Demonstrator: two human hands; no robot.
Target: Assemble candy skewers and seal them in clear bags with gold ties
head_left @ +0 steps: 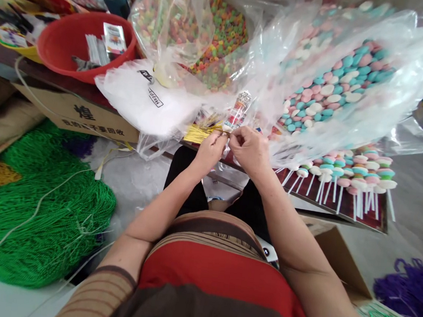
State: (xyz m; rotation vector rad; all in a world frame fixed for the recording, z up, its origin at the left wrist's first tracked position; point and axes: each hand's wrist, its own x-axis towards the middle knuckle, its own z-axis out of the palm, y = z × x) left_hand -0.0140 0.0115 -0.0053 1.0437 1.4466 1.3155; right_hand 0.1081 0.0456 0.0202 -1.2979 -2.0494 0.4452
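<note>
Over the table's near edge, my left hand (212, 148) and my right hand (250, 150) meet, thumbs and fingers pinched. They are closed at the gathered end of a small printed clear bag (239, 106), which points away from me. A thin gold twist tie (219, 130) runs across that end, between my fingertips. The fingers partly hide the bag's neck. Just left of my left hand lies a bundle of gold twist ties (199, 134). Behind it is a stack of white clear-edged bags (152, 105) printed with black lettering.
Large clear sacks hold ring-shaped candies (227, 30) and pastel candies (330, 90). Candy skewers (363, 173) on white sticks lie at the table's right. A red basin (58, 39) stands left. Green netting (41, 212) and a cardboard box (88, 117) are below.
</note>
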